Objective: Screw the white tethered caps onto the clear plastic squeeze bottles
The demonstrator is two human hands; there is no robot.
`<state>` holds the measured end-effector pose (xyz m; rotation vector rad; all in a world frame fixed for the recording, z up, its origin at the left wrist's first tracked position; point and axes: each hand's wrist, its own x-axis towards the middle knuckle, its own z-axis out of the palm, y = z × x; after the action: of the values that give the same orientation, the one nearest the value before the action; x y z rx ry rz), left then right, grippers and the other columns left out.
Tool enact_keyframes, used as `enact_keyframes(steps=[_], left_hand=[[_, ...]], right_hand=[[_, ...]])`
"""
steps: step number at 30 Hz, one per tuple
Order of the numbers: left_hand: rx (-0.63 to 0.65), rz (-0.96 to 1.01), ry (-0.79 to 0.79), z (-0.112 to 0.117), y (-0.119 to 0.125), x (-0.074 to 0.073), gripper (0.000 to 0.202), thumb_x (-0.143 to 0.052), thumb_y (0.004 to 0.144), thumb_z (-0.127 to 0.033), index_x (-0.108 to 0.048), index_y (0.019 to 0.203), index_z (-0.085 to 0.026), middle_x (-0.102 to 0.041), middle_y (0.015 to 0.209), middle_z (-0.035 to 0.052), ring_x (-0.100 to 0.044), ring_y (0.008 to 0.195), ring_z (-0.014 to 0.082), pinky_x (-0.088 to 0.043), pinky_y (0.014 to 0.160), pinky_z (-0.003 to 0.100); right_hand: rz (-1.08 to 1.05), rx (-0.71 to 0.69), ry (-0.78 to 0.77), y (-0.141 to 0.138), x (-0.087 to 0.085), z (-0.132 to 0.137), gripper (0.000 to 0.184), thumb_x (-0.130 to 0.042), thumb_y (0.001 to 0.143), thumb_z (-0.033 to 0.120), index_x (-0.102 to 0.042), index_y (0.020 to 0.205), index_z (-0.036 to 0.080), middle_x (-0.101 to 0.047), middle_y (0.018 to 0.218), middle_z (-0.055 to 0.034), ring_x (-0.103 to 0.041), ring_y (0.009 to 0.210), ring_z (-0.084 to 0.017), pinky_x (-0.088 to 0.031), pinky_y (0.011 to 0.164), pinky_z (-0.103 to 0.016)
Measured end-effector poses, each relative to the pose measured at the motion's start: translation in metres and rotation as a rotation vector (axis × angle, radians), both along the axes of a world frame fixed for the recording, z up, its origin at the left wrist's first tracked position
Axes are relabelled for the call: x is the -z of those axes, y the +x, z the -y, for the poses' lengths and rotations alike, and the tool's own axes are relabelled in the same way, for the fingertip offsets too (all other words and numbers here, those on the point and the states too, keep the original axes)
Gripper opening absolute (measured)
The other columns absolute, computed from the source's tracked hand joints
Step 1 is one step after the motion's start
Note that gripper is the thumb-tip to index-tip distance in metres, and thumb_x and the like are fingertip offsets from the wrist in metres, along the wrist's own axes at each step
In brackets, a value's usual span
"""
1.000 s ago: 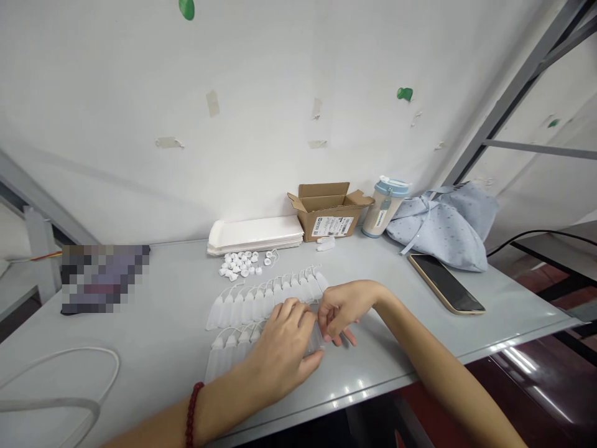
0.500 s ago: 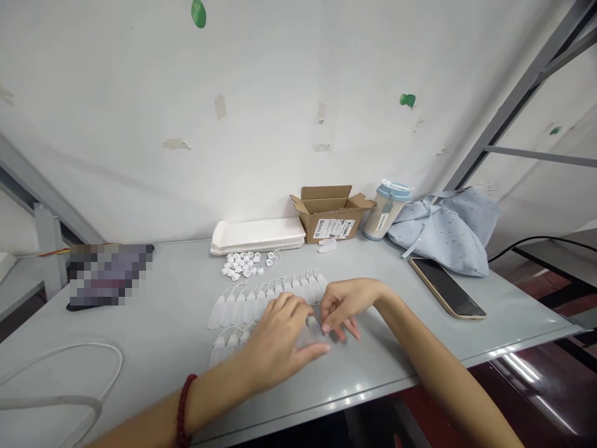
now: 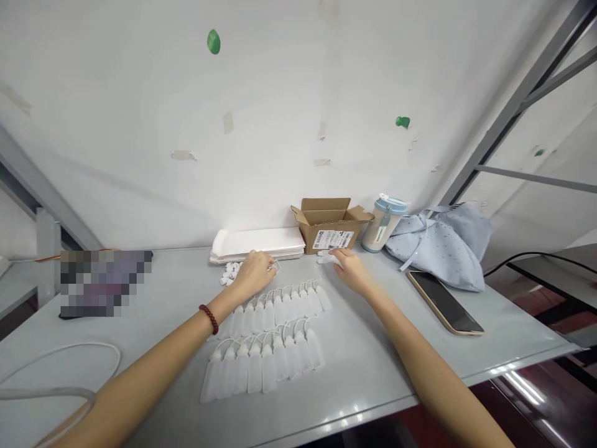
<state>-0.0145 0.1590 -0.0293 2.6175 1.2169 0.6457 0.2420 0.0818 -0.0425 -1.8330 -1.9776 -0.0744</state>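
Observation:
My left hand (image 3: 254, 274) reaches to the loose white caps (image 3: 229, 272), fingers curled in a pinch on a white cap with a thin strap (image 3: 275, 266), partly hidden by the fingers. By the cardboard box, my right hand (image 3: 351, 269) is closed at the fingertips on the end of small translucent plastic bottles (image 3: 324, 256) lying there. Between the arms, similar bottles lie side by side in two rows, a back row (image 3: 280, 307) and a front row (image 3: 262, 367), each bottle with a white strap looping from its neck.
Against the wall stand a stack of white trays or sheets (image 3: 256, 239), an open cardboard box (image 3: 326, 238) and a tumbler (image 3: 383, 224). A light blue cloth bag (image 3: 441, 246) and a phone (image 3: 445, 303) are at right. A white cable (image 3: 112, 358) loops at left.
Both hands have moved away from the front row toward the back of the table, left to the caps, right to the loose bottles by the box. The front row now shows fully.

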Motion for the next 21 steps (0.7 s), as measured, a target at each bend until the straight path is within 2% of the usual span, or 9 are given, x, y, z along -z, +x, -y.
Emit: enact_keyframes(steps=[7,11,16,21], left_hand=[[-0.018,-0.022,0.033,-0.003,0.004,0.005,0.02,-0.049,0.07,-0.007,-0.065,0.063,-0.016,-0.065,0.069,0.0104,-0.057,0.083,0.0277,-0.042,0.075,0.036],[-0.03,0.021,0.036,0.0,-0.003,0.003,0.021,-0.048,0.074,-0.009,-0.065,0.065,-0.016,-0.065,0.072,0.0092,-0.056,0.082,0.0259,-0.043,0.074,0.035],[-0.069,0.147,0.032,0.014,-0.03,-0.004,0.017,-0.047,0.081,-0.018,-0.064,0.081,-0.017,-0.064,0.086,0.0067,-0.055,0.088,0.0222,-0.044,0.079,0.034],[-0.125,0.381,-0.052,0.035,-0.065,-0.007,0.018,-0.049,0.083,-0.029,-0.064,0.084,-0.02,-0.063,0.091,0.0048,-0.056,0.089,0.0197,-0.044,0.076,0.031]], right_hand=[[0.118,-0.019,0.017,0.009,0.016,-0.009,0.038,-0.044,0.078,0.003,-0.057,0.113,0.013,-0.061,0.113,-0.0149,-0.052,0.109,-0.027,-0.042,0.091,-0.04],[0.162,-0.028,0.022,0.005,0.019,-0.01,0.041,-0.043,0.077,0.001,-0.058,0.112,0.016,-0.061,0.114,-0.013,-0.051,0.108,-0.027,-0.043,0.09,-0.04],[0.203,-0.015,0.007,0.001,0.017,-0.01,0.037,-0.043,0.08,0.003,-0.06,0.111,0.014,-0.059,0.107,-0.0135,-0.052,0.1,-0.028,-0.044,0.087,-0.038],[0.219,0.008,-0.01,-0.001,0.016,-0.008,0.033,-0.044,0.08,0.005,-0.064,0.105,0.013,-0.057,0.104,-0.0149,-0.052,0.099,-0.029,-0.044,0.086,-0.039]])
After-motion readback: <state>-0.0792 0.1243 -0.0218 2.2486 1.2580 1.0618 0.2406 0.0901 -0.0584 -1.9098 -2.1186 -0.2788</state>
